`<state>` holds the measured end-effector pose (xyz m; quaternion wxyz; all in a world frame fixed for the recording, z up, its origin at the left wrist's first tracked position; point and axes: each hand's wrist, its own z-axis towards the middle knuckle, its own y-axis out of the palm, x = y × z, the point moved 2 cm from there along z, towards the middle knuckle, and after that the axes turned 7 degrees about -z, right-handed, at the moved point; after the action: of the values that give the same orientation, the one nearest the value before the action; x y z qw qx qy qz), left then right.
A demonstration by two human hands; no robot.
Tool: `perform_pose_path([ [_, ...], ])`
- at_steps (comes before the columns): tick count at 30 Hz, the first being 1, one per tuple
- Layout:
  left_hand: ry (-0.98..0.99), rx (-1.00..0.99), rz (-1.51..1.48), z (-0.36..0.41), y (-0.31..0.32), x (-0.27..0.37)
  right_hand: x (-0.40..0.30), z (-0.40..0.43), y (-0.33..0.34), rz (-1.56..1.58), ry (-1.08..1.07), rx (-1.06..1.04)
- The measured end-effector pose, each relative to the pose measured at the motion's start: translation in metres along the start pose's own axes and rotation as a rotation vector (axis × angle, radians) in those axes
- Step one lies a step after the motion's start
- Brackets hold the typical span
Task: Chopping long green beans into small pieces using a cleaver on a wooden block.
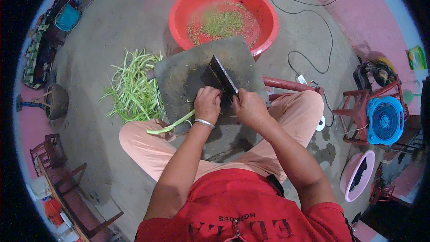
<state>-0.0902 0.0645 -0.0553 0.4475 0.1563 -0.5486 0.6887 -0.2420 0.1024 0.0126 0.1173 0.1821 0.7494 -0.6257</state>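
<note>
My right hand is closed around the handle of a cleaver, whose blade stands on edge over a dark, worn cutting board. Close beside the blade, my left hand presses a green vegetable stalk onto the board with curled fingers. The stalk's tail runs out under my wrist towards my left knee. A heap of long green stalks lies on the floor left of the board. Beyond the board, a red plastic basin holds finely chopped green pieces; the board's far edge overlaps its near rim.
A dark red wooden bar lies right of the board. A black cable winds over the floor to a white power strip. Farther right are a blue fan, a wooden chair and a pink basin with dark cloth.
</note>
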Motion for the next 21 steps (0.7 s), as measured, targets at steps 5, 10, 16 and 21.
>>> perform_pose_path([
  [5, -0.009, -0.011, 0.056, -0.002, 0.002, 0.000, -0.008, 0.001, -0.005, 0.006, -0.030, 0.002],
  [10, 0.006, -0.005, 0.079, -0.001, 0.000, -0.002, -0.012, 0.002, 0.001, -0.034, -0.053, 0.002],
  [16, 0.037, -0.047, 0.094, -0.003, -0.003, -0.002, -0.012, -0.004, 0.010, -0.037, 0.056, 0.006],
  [21, 0.052, 0.015, -0.023, -0.004, -0.001, -0.002, 0.000, 0.000, 0.005, 0.042, 0.012, 0.041],
])
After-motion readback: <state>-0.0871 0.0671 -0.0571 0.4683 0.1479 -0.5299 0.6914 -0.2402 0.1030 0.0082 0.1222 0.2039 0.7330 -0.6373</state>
